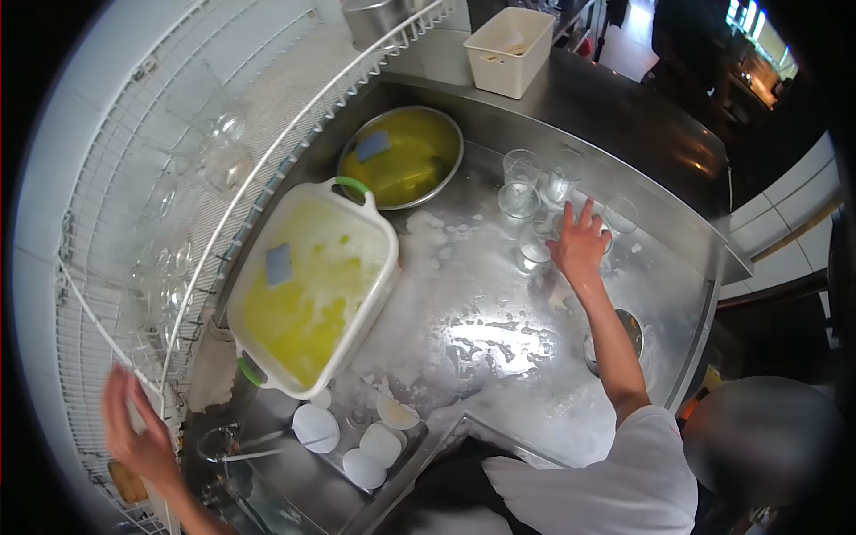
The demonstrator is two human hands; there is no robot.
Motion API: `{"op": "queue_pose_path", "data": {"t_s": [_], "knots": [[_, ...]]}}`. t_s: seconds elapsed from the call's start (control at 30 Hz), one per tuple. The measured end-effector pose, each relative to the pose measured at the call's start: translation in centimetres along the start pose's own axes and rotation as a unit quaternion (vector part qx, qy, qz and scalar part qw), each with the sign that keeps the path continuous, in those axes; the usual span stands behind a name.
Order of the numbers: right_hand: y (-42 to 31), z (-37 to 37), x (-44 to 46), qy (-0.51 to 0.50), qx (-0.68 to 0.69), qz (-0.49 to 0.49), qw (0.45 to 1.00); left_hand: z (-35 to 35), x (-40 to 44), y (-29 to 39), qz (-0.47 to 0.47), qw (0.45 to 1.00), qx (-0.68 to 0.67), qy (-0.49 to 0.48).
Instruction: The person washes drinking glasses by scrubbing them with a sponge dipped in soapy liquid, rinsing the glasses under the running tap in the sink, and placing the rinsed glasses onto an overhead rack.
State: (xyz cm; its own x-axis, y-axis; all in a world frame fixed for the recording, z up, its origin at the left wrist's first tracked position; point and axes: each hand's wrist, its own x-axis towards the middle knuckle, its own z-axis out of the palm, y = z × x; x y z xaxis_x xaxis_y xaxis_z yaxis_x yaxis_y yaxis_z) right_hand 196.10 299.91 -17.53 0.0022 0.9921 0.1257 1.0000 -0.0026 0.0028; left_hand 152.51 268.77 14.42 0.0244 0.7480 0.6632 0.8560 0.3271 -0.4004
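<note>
My right hand (581,242) reaches over a group of clear drinking glasses (519,200) on the wet metal counter. Its fingers are spread and seem to touch a glass beneath them, though the hand partly hides the contact. Another glass (533,253) stands just left of the fingers, and one more (621,215) is to their right. My left hand (138,432) is at the lower left, beside the white wire rack (169,312). Its fingers are stretched out, slightly blurred, with nothing visible in them.
A white tub (385,259) with green handles holds foamy yellow-green liquid and a blue-grey sponge (279,265). Behind it is a metal bowl (450,174) of similar liquid. White cups (316,428) stand near the faucet. A cream bin (508,67) sits on the back ledge.
</note>
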Motion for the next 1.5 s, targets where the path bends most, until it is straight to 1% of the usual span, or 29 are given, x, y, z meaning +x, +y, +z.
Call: {"op": "queue_pose_path", "data": {"t_s": [0.03,0.07,0.1,0.13,0.17,0.2,0.23,0.27,0.3,0.33,0.37,0.4,0.43,0.47,0.53,0.67,0.7,0.77,0.87,0.93,0.97,1.03,1.07,1.17,1.2,1.3,1.33,1.43,1.5], "knots": [[0.4,0.9,0.4,0.001,0.001,-0.006,1.0,-0.5,-2.6,0.1,-0.028,0.999,-0.024,-0.017],[0.9,2.7,1.0,-0.052,0.067,-0.033,0.996,-0.6,-5.2,0.2,-0.058,0.996,-0.051,-0.035],[1.2,4.3,1.3,-0.108,0.131,-0.057,0.984,-0.3,-8.1,-0.1,-0.133,0.982,-0.112,-0.068],[1.5,5.1,1.6,-0.114,0.13,-0.062,0.983,0.2,-10.8,0.1,-0.241,0.951,-0.163,-0.101],[1.8,5.5,2.1,-0.119,0.142,-0.088,0.979,1.5,-14.6,-1.1,-0.289,0.925,-0.212,-0.127],[1.9,5.8,2.9,-0.12,0.155,-0.113,0.974,2.3,-17.2,-0.4,-0.371,0.876,-0.281,-0.131],[1.9,6.7,3.6,-0.119,0.152,-0.119,0.974,3.5,-21.0,-0.4,-0.376,0.87,-0.294,-0.124],[1.8,7.8,4.5,-0.136,0.129,-0.119,0.975,3.9,-23.5,0.5,-0.422,0.843,-0.303,-0.139],[1.7,8.4,5.0,-0.151,0.104,-0.118,0.976,4.7,-26.5,1.2,-0.476,0.797,-0.342,-0.142],[1.4,8.7,4.9,-0.151,0.097,-0.123,0.976,4.6,-28.4,2.3,-0.483,0.785,-0.346,-0.175],[1.1,8.8,4.9,-0.117,0.115,-0.148,0.975,5.2,-30.6,3.4,-0.517,0.755,-0.367,-0.17],[0.8,8.4,4.8,-0.083,0.133,-0.173,0.972,5.1,-31.7,4.4,-0.535,0.742,-0.355,-0.195],[0.4,8.2,4.7,-0.082,0.127,-0.179,0.972,5.0,-32.7,5.3,-0.551,0.729,-0.343,-0.219],[-0.1,7.7,4.4,-0.032,0.157,-0.203,0.966,5.4,-34.2,5.8,-0.559,0.718,-0.352,-0.219],[-1.3,6.5,3.6,0.045,0.189,-0.22,0.956,5.4,-34.6,7.3,-0.549,0.723,-0.35,-0.229],[-3.1,5.4,4.0,0.063,0.19,-0.173,0.965,6.0,-35.7,9.6,-0.505,0.743,-0.356,-0.258],[-3.1,5.5,4.5,0.054,0.186,-0.187,0.963,6.5,-36.3,9.9,-0.479,0.753,-0.361,-0.27],[-3.2,5.3,5.7,0.049,0.183,-0.202,0.961,7.6,-38.0,10.4,-0.474,0.741,-0.385,-0.278],[-2.9,4.9,7.3,0.019,0.164,-0.219,0.962,7.3,-37.2,12.2,-0.454,0.701,-0.416,-0.359],[-2.3,5.2,8.8,-0.051,0.073,-0.308,0.947,8.1,-38.6,12.8,-0.427,0.706,-0.43,-0.367],[-2.6,5.4,9.1,-0.046,0.071,-0.307,0.948,8.6,-39.1,13.1,-0.399,0.711,-0.443,-0.374],[-2.9,5.6,10.7,-0.076,0.075,-0.326,0.939,8.7,-39.2,13.5,-0.399,0.705,-0.44,-0.386],[-3.1,6.4,11.4,-0.087,0.079,-0.326,0.938,9.3,-40.7,13.8,-0.402,0.701,-0.442,-0.389],[-4.2,6.6,10.6,-0.091,0.065,-0.307,0.945,8.6,-39.4,14.4,-0.412,0.688,-0.452,-0.391],[-4.3,5.9,10.4,-0.095,0.074,-0.306,0.944,9.0,-40.3,14.8,-0.404,0.694,-0.47,-0.365],[-3.9,5.4,9.9,-0.104,0.089,-0.278,0.951,9.8,-43.0,14.6,-0.414,0.656,-0.475,-0.416],[-3.7,5.5,9.5,-0.111,0.095,-0.26,0.955,9.7,-43.7,14.5,-0.387,0.671,-0.481,-0.41],[-2.8,6.2,8.1,-0.093,0.1,-0.239,0.961,8.9,-43.2,14.7,-0.367,0.679,-0.46,-0.438],[-2.6,6.2,7.1,-0.081,0.117,-0.233,0.962,8.4,-42.0,14.8,-0.364,0.685,-0.474,-0.417]]}}
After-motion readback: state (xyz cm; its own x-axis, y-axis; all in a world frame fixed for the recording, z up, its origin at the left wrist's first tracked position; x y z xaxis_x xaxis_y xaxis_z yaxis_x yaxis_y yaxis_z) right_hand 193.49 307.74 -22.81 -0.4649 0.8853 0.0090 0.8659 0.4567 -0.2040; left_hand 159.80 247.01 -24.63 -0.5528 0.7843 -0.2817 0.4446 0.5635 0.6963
